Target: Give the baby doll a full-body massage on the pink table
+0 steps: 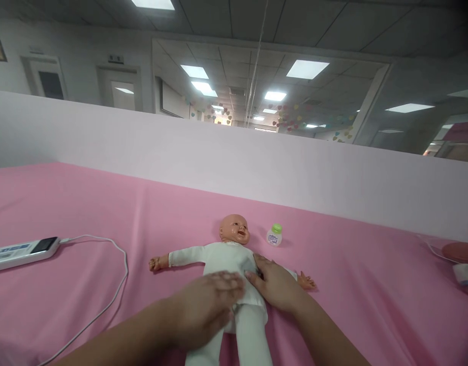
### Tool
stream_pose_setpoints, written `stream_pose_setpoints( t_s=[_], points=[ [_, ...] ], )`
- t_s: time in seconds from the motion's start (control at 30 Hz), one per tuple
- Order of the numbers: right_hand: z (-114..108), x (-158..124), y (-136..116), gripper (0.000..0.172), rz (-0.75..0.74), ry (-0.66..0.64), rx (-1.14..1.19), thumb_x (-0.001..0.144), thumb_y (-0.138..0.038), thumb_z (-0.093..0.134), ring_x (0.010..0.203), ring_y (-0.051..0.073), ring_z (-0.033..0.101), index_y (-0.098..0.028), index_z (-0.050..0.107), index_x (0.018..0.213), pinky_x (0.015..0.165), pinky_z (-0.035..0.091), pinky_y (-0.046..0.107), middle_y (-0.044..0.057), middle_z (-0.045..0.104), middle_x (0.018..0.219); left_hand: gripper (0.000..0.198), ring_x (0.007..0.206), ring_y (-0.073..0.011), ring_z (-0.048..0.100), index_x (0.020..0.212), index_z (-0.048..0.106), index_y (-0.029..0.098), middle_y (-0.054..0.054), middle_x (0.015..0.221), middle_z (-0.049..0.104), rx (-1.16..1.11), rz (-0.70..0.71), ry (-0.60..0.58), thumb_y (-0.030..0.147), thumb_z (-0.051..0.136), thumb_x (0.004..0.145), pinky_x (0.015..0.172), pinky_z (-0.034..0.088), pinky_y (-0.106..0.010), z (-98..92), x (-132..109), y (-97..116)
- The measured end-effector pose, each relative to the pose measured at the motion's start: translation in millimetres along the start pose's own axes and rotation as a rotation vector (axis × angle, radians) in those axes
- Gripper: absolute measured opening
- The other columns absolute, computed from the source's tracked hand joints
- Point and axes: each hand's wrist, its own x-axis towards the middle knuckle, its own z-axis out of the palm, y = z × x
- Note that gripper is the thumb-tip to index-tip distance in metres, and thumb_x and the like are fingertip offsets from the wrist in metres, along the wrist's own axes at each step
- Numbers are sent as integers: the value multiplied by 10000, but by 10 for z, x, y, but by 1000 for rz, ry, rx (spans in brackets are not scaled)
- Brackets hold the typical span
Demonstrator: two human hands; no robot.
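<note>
A baby doll [229, 259] in white clothes lies on its back on the pink cloth, arms spread and head toward the wall. My left hand [209, 300], slightly blurred, is over the lower part of its torso with the fingers stretched out toward the right. Against the side of the doll's chest, near the armpit, rests my right hand [275, 282], its fingers extended and the thumb apart on the shirt. Both palms face down or inward, so what they touch underneath is partly hidden. Right of the doll's head stands a small bottle [274, 236] with a green cap.
At the left lies a white power strip or charger-like device [24, 254] with a white cable [125, 264] curving toward the front. A low white partition [218, 157] borders the pink cloth [351, 284] at the back. Reddish and white items [460, 252] lie at the far right.
</note>
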Motion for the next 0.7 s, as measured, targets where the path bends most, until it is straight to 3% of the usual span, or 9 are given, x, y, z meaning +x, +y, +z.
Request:
stream_pose_setpoints(
  t_s=[0.07, 0.13, 0.3, 0.47, 0.57, 0.7],
  points=[
    [16, 7, 12, 519, 2, -2, -3, 999, -558, 492, 1317, 353, 597, -206, 622, 1356, 1063, 442, 472, 160, 647, 1425, 509, 1431, -349, 524, 1407, 671, 333, -33, 1512, 590, 80, 58, -69, 163, 631, 929, 1276, 304, -513, 68, -8, 106],
    [28, 13, 22, 529, 8, 0, 1, 997, -557, 496, 1337, 355, 583, -205, 619, 1372, 1086, 423, 475, 158, 652, 1418, 488, 1420, -346, 535, 1411, 668, 328, -55, 1501, 600, 148, 81, -66, 183, 620, 948, 1260, 334, -517, 74, 41, 79],
    [43, 16, 34, 577, 12, 7, 28, 991, -568, 510, 1383, 353, 547, -200, 584, 1429, 1104, 409, 457, 153, 622, 1465, 448, 1452, -340, 500, 1432, 655, 259, -95, 1509, 597, 286, -19, 48, 366, 555, 1009, 1253, 339, -513, -46, 294, -357],
    [38, 1, 20, 584, 33, 12, 38, 992, -567, 513, 1382, 338, 548, -201, 580, 1443, 1090, 415, 422, 143, 631, 1457, 614, 1527, -295, 397, 1546, 515, 145, -137, 1635, 430, 531, -160, 92, 488, 427, 1045, 1277, 293, -469, -201, 413, -780],
    [19, -7, 2, 566, 35, 11, 29, 997, -547, 516, 1351, 333, 571, -200, 582, 1440, 1060, 436, 418, 139, 633, 1454, 692, 1520, -309, 408, 1568, 465, 81, -175, 1624, 444, 638, -287, 113, 529, 359, 1052, 1268, 309, -466, -274, 395, -895],
    [-38, -42, -46, 463, 23, 50, -17, 983, -476, 553, 1201, 327, 664, -227, 645, 1363, 957, 497, 415, 116, 710, 1334, 709, 1508, -306, 428, 1567, 468, 87, -163, 1610, 476, 677, -336, 131, 553, 324, 1052, 1261, 322, -456, -286, 370, -917]
  ],
)
